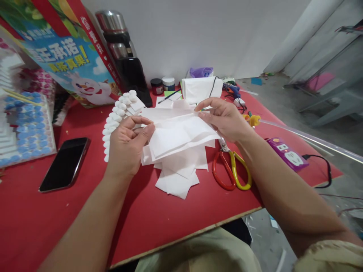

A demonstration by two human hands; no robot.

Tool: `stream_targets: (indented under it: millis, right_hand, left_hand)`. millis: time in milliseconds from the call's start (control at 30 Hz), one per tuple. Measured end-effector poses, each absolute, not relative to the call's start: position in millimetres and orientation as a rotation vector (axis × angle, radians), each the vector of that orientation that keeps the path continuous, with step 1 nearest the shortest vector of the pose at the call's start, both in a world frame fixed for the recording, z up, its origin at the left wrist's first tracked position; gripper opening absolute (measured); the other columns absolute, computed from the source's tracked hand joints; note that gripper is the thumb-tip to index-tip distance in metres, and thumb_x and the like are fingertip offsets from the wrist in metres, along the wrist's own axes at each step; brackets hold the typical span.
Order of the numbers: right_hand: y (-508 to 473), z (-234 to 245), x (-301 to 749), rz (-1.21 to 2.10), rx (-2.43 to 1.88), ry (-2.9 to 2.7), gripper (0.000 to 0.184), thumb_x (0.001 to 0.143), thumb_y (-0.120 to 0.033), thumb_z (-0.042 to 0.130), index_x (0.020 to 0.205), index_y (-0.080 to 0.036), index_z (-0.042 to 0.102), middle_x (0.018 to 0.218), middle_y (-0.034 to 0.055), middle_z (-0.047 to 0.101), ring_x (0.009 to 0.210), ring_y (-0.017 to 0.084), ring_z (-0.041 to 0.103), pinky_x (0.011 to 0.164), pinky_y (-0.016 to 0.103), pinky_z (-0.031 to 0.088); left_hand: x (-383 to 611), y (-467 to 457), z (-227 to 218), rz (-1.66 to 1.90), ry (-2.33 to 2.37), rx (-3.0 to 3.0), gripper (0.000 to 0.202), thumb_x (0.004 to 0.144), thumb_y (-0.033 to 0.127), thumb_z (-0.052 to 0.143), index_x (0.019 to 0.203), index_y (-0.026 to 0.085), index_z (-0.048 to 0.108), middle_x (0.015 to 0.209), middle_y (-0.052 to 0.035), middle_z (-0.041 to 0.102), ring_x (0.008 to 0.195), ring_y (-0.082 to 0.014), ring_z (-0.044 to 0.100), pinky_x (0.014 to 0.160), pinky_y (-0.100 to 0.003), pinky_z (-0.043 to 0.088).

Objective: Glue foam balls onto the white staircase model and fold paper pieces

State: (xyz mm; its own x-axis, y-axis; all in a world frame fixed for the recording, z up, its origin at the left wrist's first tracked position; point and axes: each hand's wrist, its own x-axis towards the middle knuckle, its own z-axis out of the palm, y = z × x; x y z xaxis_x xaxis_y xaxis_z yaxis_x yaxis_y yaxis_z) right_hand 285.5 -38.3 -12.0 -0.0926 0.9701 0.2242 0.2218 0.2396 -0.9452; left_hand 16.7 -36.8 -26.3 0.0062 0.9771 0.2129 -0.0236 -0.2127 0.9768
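Observation:
Between my two hands a thin white sheet [181,134], folded or layered, is held up a little above the table. My left hand [129,145] pinches its left edge between thumb and fingers. At the upper right corner, my right hand [222,117] grips the same sheet, also in a pinch. Beneath it lies a loose pile of white cut pieces [178,183], partly hidden by the sheet. Scissors [232,170] with one red and one yellow handle rest beside the pile, their blades mostly covered by the sheet and my right hand.
A phone [65,164] lies on the red table [153,226] at left. White rounded pieces [113,121] stand in a row behind my left hand. A purple power socket [287,153] is at right. Behind are a colourful box [76,56], a thermos [113,30] and small jars [157,86].

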Motion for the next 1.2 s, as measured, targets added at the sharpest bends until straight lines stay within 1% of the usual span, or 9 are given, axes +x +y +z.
stream_targets:
  millis: [67,167,400,467,667,767,867,1033,1200]
  right_hand:
    - [-38,-13,287,0.989,-1.168,-1.608,0.014,0.090,-0.031,0.068,0.097,-0.021,0.075,0.055,-0.0057,0.041,0.048,0.009,0.029,0.049,0.029,0.021]
    - [-40,-11,286,0.983,-1.230,-1.670,0.017,0.090,-0.026,0.062,0.096,-0.020,0.077,0.054,-0.0061,0.038,0.048,0.009,0.028,0.050,0.029,0.019]
    - [-44,-10,271,0.768,-1.314,-1.680,0.018,0.074,-0.030,0.084,0.083,-0.020,0.071,0.064,-0.0051,0.046,0.054,0.009,0.028,0.053,0.030,0.022]
    - [-45,-12,267,0.726,-1.280,-1.691,0.019,0.072,-0.026,0.085,0.081,-0.020,0.069,0.067,-0.0051,0.049,0.057,0.010,0.034,0.057,0.029,0.027]
    - [-43,-15,262,0.606,-1.193,-1.646,0.023,0.069,-0.022,0.084,0.074,-0.019,0.061,0.076,-0.0030,0.060,0.074,0.015,0.052,0.075,0.031,0.039]
    - [-42,-16,263,0.549,-1.196,-1.625,0.022,0.069,-0.021,0.082,0.072,-0.019,0.060,0.076,-0.0033,0.059,0.074,0.015,0.053,0.077,0.032,0.041]
    - [-43,-16,262,0.535,-1.198,-1.646,0.021,0.070,-0.020,0.080,0.073,-0.020,0.060,0.078,-0.0025,0.061,0.075,0.016,0.054,0.078,0.033,0.042]
    - [-50,-14,255,0.568,-1.149,-1.751,0.020,0.072,-0.019,0.079,0.085,-0.019,0.063,0.086,-0.0003,0.066,0.080,0.017,0.059,0.079,0.032,0.045]
    - [-59,-12,247,0.602,-1.061,-1.822,0.017,0.076,-0.014,0.073,0.090,-0.019,0.065,0.092,0.0006,0.068,0.084,0.017,0.061,0.079,0.031,0.047]
  left_hand:
    - [15,-33,-30,1.327,1.073,1.343,0.013,0.082,0.027,0.077,0.095,0.026,0.075,0.062,0.0021,0.065,0.052,-0.0134,0.057,0.049,-0.026,0.044]
    - [12,-30,-33,1.296,1.091,1.344,0.012,0.079,0.019,0.071,0.085,0.025,0.080,0.070,-0.0015,0.069,0.058,-0.0134,0.059,0.049,-0.026,0.042]
    - [21,-34,-30,1.209,1.119,1.116,0.005,0.077,0.024,0.074,0.078,0.019,0.075,0.067,-0.0019,0.063,0.052,-0.0103,0.052,0.044,-0.023,0.040]
    - [25,-37,-28,1.180,1.089,1.016,0.016,0.074,0.028,0.082,0.079,0.019,0.070,0.072,-0.0021,0.065,0.056,-0.0110,0.056,0.046,-0.022,0.043]
    - [28,-46,-21,1.071,0.875,1.120,0.068,0.066,0.019,0.090,0.126,0.026,0.060,0.119,-0.0051,0.067,0.104,-0.0187,0.066,0.080,-0.026,0.057]
    - [29,-50,-20,1.006,0.877,1.160,0.079,0.067,0.019,0.090,0.136,0.026,0.054,0.128,-0.0084,0.064,0.111,-0.0215,0.065,0.081,-0.027,0.056]
    - [30,-50,-23,0.972,0.879,1.099,0.072,0.073,0.020,0.087,0.138,0.025,0.056,0.126,-0.0081,0.067,0.100,-0.0175,0.067,0.079,-0.025,0.056]
    - [27,-51,-23,0.886,0.865,1.103,0.051,0.081,0.027,0.083,0.130,0.027,0.071,0.103,-0.0038,0.077,0.086,-0.0156,0.071,0.071,-0.022,0.055]
    - [26,-53,-19,0.791,0.847,1.166,0.026,0.080,0.028,0.085,0.104,0.021,0.084,0.105,-0.0075,0.081,0.099,-0.0201,0.072,0.084,-0.023,0.056]
